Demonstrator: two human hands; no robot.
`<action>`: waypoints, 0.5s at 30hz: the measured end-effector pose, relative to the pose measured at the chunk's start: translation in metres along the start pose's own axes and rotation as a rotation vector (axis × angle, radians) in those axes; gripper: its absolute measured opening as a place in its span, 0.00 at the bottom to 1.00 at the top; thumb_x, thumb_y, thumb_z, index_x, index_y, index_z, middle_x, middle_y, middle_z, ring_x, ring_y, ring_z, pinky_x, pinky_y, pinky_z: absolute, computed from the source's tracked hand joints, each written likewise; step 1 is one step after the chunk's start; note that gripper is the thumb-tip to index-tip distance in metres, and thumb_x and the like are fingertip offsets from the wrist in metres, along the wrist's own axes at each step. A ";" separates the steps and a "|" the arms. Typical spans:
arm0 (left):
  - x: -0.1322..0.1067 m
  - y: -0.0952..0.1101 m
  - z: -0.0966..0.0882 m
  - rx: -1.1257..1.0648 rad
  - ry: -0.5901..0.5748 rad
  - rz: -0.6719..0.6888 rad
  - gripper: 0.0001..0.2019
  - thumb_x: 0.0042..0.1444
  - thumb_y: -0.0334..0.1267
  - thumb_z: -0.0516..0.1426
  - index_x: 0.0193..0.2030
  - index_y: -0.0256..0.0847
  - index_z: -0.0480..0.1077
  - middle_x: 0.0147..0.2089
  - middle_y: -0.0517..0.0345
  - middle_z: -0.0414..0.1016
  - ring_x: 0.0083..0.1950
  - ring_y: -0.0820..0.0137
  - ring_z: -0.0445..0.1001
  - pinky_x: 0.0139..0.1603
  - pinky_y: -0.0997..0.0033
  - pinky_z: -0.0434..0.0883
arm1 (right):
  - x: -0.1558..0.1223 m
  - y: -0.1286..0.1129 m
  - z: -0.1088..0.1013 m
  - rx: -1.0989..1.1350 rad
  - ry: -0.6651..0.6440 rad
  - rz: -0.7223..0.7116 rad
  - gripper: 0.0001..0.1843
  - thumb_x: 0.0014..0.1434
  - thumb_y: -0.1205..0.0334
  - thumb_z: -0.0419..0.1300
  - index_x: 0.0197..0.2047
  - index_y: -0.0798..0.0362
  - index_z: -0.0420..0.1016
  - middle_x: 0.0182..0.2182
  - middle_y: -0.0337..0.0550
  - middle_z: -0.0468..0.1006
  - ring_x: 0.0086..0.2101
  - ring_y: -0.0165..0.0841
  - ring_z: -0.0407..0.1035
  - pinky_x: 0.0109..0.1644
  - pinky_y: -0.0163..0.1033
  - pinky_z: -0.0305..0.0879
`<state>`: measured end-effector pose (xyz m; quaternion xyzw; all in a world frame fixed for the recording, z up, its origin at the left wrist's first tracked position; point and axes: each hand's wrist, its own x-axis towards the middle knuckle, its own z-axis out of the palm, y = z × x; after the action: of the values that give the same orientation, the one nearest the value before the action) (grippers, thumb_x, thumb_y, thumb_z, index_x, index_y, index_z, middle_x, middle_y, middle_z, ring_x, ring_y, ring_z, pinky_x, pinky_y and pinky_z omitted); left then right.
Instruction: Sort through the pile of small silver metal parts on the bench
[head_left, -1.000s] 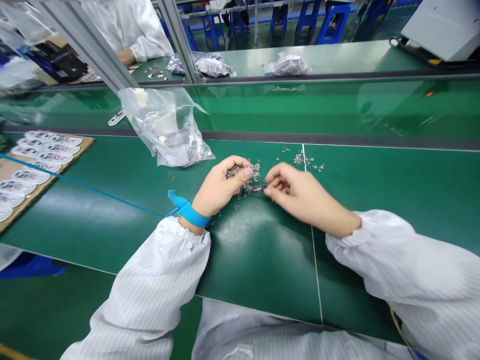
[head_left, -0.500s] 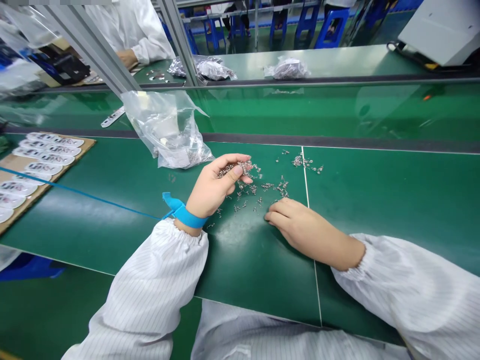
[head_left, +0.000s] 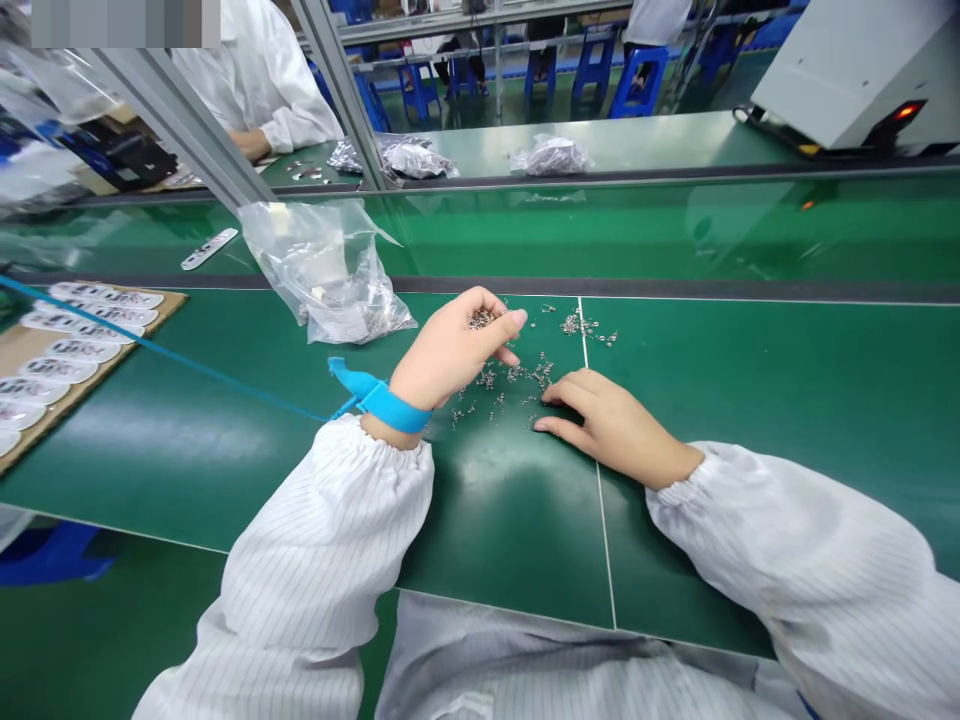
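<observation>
My left hand (head_left: 457,350), with a blue wrist strap (head_left: 390,405) around its wrist, is curled round a clump of small metal parts (head_left: 481,318). They look like tiny wire springs, but are too small to name surely. Below and beside its fingers, more of these loose parts (head_left: 541,370) lie scattered on the green table (head_left: 510,540). My right hand (head_left: 607,420) rests low at the right edge of the scatter, thumb and forefinger apart, fingertips at a few parts. Another small pile (head_left: 574,324) lies farther back, by the white line.
A clear plastic bag (head_left: 349,300) stands behind my left hand. At left, a cardboard sheet (head_left: 112,370) carries rows of white oval-ended pieces (head_left: 82,350). A raised green ledge (head_left: 525,235) runs along the back; a person's white sleeve (head_left: 292,110) shows beyond it.
My left hand has tipped over to the right, its back now more upward and the metal parts more covered. The right hand's thumb and fingers have spread apart. The view has shifted slightly.
</observation>
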<state>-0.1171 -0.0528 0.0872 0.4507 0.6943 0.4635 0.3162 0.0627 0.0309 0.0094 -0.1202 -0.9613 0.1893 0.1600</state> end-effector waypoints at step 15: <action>-0.004 -0.013 -0.005 0.055 -0.021 -0.001 0.12 0.56 0.48 0.56 0.33 0.40 0.70 0.32 0.58 0.78 0.20 0.81 0.63 0.19 0.78 0.56 | 0.005 0.002 0.003 0.109 -0.017 0.046 0.05 0.62 0.63 0.55 0.37 0.55 0.70 0.33 0.43 0.72 0.37 0.34 0.65 0.42 0.40 0.64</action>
<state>-0.1241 -0.0609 0.0768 0.4639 0.7036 0.4394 0.3110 0.0574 0.0331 0.0077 -0.1317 -0.9479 0.2460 0.1539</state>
